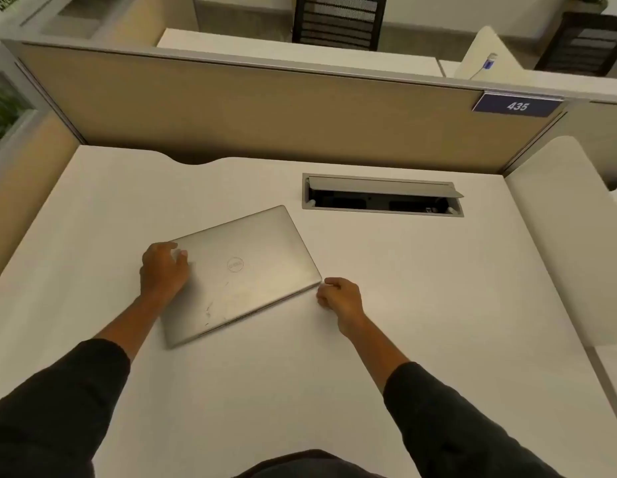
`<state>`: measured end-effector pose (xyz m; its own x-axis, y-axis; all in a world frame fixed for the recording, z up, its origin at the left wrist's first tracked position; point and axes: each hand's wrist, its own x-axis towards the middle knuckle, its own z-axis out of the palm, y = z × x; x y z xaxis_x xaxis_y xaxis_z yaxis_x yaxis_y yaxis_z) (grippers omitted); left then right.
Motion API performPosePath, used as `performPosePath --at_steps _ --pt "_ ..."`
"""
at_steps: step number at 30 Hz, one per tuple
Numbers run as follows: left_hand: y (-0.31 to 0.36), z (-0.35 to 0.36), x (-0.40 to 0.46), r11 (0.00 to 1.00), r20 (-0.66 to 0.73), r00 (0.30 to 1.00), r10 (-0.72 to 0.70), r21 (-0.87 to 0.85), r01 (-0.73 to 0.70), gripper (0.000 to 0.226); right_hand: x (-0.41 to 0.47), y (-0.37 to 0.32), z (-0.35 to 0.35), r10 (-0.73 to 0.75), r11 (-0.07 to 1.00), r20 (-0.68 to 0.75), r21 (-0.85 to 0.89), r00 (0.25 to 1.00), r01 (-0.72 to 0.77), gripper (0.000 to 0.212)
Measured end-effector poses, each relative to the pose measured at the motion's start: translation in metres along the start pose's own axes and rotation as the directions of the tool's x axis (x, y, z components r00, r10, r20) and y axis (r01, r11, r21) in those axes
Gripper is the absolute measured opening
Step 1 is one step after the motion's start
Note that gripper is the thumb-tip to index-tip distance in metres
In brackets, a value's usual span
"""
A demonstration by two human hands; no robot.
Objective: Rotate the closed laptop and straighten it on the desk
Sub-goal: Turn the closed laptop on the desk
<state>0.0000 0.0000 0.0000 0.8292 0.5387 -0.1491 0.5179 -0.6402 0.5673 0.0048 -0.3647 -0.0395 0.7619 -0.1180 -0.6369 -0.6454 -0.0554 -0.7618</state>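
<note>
A closed silver laptop [241,270] lies flat on the white desk [369,322], left of centre. It is skewed, its right end angled away from me. My left hand [164,270] rests on the lid's left end, fingers curled over the far-left corner. Just off the laptop's near-right corner, my right hand [341,296] sits on the desk with fingers curled; the fingertips are at the corner, and contact is unclear.
A cable hatch [383,196] with its lid propped up is set into the desk behind the laptop on the right. A tan partition [248,108] with a blue "435" plate [517,105] closes the back. A low white divider [569,236] borders the right.
</note>
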Motion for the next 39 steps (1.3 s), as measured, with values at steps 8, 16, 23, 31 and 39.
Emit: performPosePath --at_steps 8,16,23,31,39 --pt "-0.012 -0.001 0.026 0.995 0.017 0.996 -0.082 0.052 0.081 0.044 -0.003 -0.008 0.012 -0.104 0.974 -0.080 -0.212 0.991 0.085 0.023" --pt "-0.028 0.000 0.042 0.996 0.073 0.994 -0.084 -0.001 0.084 0.048 0.000 -0.004 0.028 -0.005 0.997 -0.216 -0.073 0.976 -0.011 0.016" --pt "-0.026 -0.005 0.049 0.976 0.103 0.979 -0.176 -0.108 0.187 0.041 0.005 -0.012 0.039 0.204 0.935 -0.196 0.329 0.959 -0.132 0.024" --pt "-0.040 -0.006 0.024 0.843 0.148 0.934 -0.326 -0.402 0.358 0.033 0.015 -0.025 0.030 0.119 0.922 -0.191 0.386 0.974 -0.037 0.035" --pt "-0.052 0.009 -0.031 0.796 0.205 0.922 -0.329 -0.465 0.387 0.028 0.031 -0.053 0.010 0.055 0.915 -0.178 0.403 0.983 0.022 0.033"
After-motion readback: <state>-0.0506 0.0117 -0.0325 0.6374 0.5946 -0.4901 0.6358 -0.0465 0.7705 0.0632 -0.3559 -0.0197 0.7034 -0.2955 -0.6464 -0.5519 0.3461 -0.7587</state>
